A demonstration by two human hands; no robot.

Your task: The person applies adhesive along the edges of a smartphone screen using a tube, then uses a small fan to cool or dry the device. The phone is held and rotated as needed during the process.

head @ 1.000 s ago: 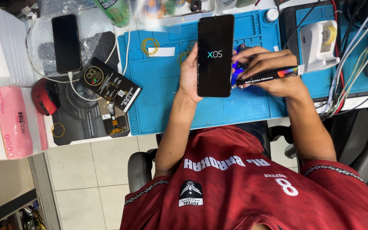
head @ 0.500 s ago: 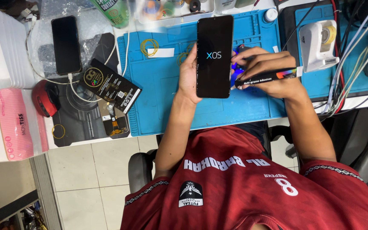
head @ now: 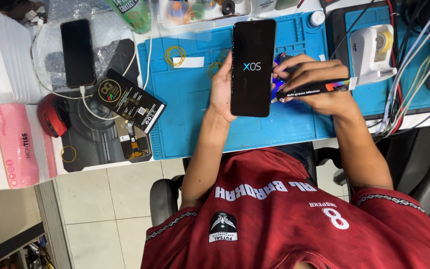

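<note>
Phones number two on this bench: one black phone point(head: 253, 67) held up in the left hand point(head: 221, 88), its screen lit with a small pale logo, and a second dark phone point(head: 78, 53) lying flat and unlit on a clear plastic sheet at the far left, well apart from the hands. The held phone has its long axis running away from the person, top end pointing toward the far edge of the blue work mat point(head: 190, 109) and bottom end toward the person's chest; it hovers above the middle of that mat, screen facing up at the camera. The left hand grips it along its left edge, thumb side wrapped against the frame (the fingers behind the phone are hidden, so I cannot tell how they lie). The right hand point(head: 314, 84) sits just beside the phone's right edge, its fingers curled and pressed together around one black adhesive tube point(head: 314, 88), which lies roughly crosswise, nozzle toward the phone and coloured tail pointing right. Two loose bunches of yellow rubber bands point(head: 174, 54) rest on the mat, near a white slip of paper. One black box point(head: 130, 99) lies tilted at the mat's left border, one red round tool point(head: 53, 115) beside it, and one white tape dispenser point(head: 372, 52) stands to the right.
</note>
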